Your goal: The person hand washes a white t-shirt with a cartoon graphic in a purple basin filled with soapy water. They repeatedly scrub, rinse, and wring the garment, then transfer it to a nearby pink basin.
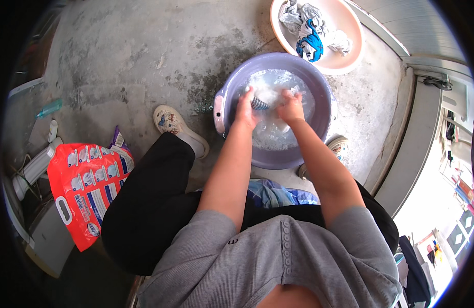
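A purple plastic basin (314,142) of cloudy, sudsy water (273,138) stands on the floor between my feet. Both hands are inside it, on a wet white cloth (265,92) with a dark striped part (260,103). My left hand (246,109) grips the cloth at its left side, beside the stripes, thumb upward. Curled around a bunched portion on the right is my right hand (291,106), with a bit of white fabric sticking up past its knuckles. Suds and water hide the rest of the cloth.
Behind the basin, a pale pink basin (337,63) holds wet garments (310,40). A red printed plastic bag (90,184) stands by my left knee, near a white pipe (34,169). Blue plaid fabric (275,193) lies below the purple basin. A raised sill (414,146) runs along the right.
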A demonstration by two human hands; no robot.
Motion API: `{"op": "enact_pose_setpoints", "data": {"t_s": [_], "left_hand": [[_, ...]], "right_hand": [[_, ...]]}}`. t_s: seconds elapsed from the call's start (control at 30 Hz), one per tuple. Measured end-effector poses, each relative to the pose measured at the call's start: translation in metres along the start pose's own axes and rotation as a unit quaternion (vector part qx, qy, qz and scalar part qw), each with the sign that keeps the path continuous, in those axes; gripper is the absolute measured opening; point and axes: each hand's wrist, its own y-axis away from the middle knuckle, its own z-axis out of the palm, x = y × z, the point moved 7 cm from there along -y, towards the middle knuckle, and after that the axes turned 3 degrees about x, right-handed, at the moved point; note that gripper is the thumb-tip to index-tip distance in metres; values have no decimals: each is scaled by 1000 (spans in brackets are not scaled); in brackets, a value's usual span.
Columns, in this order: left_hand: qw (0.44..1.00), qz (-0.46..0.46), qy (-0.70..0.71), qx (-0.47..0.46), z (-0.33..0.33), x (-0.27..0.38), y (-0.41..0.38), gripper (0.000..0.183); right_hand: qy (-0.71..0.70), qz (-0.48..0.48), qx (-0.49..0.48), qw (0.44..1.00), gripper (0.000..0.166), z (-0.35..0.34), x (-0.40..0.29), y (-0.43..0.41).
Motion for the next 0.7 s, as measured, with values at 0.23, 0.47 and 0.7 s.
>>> {"op": "enact_pose_setpoints", "data": {"t_s": [0.23, 0.47, 0.7], "left_hand": [[975, -127, 88, -160, 50, 14, 46, 46], [967, -14, 198, -159, 58, -1, 43, 28], [999, 31, 35, -5, 63, -9, 49, 30]], "right_hand": [[-119, -331, 70, 934, 48, -78, -115, 103], [-33, -318, 170, 932, 33, -78, -125, 113], [-62, -85, 185, 977, 30, -80, -54, 37]]}}
